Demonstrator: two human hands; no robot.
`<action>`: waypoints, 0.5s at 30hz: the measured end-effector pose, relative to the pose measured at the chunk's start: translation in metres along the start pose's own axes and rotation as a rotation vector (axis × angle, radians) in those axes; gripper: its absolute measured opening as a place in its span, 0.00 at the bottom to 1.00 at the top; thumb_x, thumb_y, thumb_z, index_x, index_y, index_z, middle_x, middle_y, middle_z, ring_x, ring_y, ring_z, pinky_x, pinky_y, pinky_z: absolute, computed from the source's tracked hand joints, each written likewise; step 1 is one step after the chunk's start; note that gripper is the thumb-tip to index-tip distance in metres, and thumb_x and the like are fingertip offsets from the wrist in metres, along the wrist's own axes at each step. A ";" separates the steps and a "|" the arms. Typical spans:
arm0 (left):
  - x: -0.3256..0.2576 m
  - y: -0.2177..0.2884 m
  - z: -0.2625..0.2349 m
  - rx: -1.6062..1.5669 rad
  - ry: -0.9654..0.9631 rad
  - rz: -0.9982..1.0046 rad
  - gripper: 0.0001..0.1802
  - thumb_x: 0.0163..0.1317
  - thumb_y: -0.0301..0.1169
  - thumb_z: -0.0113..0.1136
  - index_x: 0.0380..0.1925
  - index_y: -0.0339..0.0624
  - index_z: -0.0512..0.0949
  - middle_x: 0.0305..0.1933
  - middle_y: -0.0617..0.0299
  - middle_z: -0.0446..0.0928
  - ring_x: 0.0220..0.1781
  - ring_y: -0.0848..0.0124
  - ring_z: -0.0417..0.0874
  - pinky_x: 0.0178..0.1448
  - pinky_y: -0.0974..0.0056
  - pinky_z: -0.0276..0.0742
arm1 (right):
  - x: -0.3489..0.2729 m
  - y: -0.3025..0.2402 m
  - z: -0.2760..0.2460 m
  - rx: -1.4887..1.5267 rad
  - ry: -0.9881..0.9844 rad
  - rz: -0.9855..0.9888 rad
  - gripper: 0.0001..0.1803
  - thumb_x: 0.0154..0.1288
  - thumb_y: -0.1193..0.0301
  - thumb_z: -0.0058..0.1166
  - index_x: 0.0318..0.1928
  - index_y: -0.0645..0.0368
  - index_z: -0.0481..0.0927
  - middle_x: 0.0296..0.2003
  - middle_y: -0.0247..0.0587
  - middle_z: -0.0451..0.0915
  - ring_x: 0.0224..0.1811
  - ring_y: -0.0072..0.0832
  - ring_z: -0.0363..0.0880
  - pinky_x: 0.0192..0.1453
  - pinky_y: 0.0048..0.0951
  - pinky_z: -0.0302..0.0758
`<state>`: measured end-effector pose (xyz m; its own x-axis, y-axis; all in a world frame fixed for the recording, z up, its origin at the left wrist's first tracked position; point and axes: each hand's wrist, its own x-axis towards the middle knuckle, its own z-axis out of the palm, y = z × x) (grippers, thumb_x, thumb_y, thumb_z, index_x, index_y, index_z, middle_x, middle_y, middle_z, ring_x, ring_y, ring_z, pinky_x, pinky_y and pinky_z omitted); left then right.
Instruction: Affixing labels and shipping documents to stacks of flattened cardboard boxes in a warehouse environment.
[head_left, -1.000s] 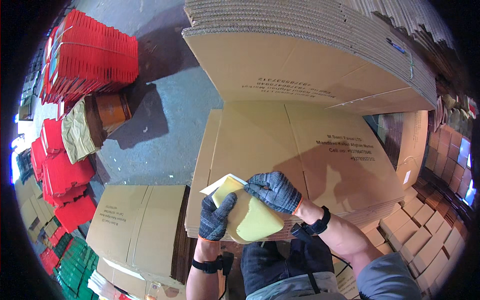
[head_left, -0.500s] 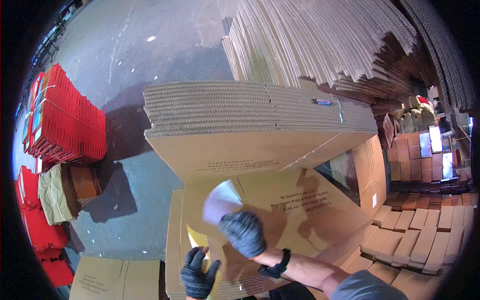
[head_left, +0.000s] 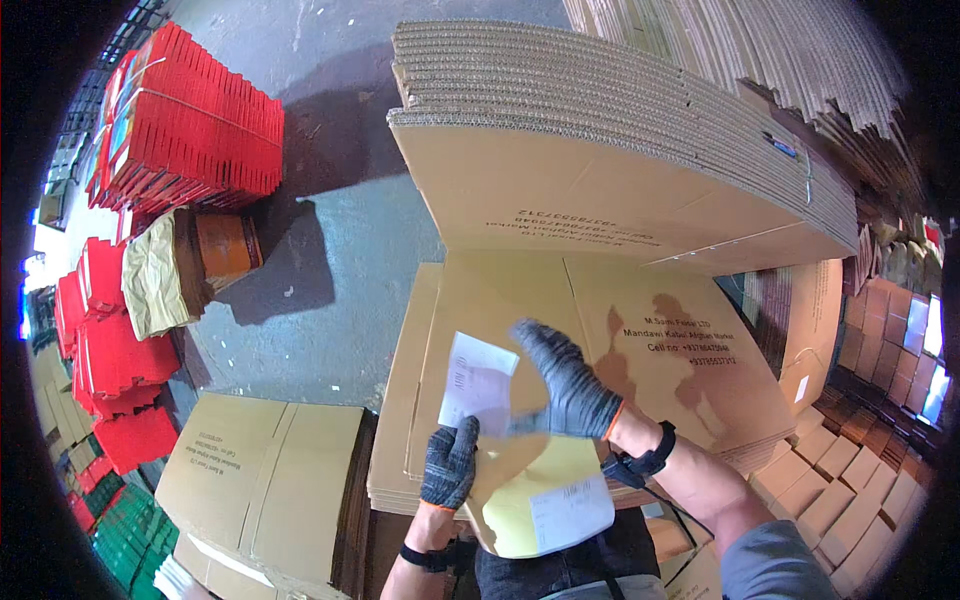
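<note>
Your left hand (head_left: pixel 449 462) is pinching the white label (head_left: pixel 478 383), long axis upright, directly above. Right hand (head_left: pixel 566 383) is hovering open beside it, probably touching.

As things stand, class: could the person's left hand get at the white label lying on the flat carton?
Probably yes. The left hand is just below the white label, on the flat carton, with nothing between them; the right hand is beside it.
</note>
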<state>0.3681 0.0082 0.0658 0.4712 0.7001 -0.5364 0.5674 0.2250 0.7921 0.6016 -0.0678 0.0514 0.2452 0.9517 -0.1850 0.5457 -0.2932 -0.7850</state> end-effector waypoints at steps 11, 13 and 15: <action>0.005 -0.042 -0.042 -0.392 -0.321 -0.475 0.26 0.78 0.48 0.52 0.59 0.35 0.77 0.49 0.57 0.85 0.53 0.69 0.84 0.61 0.63 0.78 | 0.030 0.099 0.083 0.922 0.048 0.760 0.08 0.65 0.70 0.69 0.40 0.61 0.87 0.31 0.27 0.85 0.31 0.15 0.76 0.33 0.26 0.75; -0.004 -0.047 -0.052 -0.449 -0.294 -0.519 0.33 0.74 0.55 0.58 0.59 0.33 0.77 0.51 0.55 0.85 0.54 0.68 0.84 0.60 0.61 0.78 | 0.032 0.154 0.123 0.908 0.371 0.878 0.08 0.63 0.69 0.70 0.36 0.60 0.88 0.26 0.28 0.84 0.26 0.16 0.75 0.30 0.26 0.73; -0.006 -0.041 -0.046 -0.528 -0.411 -0.442 0.36 0.71 0.57 0.60 0.60 0.34 0.77 0.52 0.55 0.84 0.55 0.68 0.83 0.61 0.62 0.77 | 0.020 0.250 0.165 0.763 0.490 0.922 0.05 0.62 0.72 0.72 0.37 0.55 0.88 0.29 0.24 0.83 0.30 0.15 0.76 0.32 0.23 0.73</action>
<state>0.3109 0.0259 0.0497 0.5472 0.1886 -0.8155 0.4137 0.7860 0.4594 0.6107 -0.1067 -0.2464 0.6394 0.2470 -0.7282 -0.5338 -0.5390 -0.6516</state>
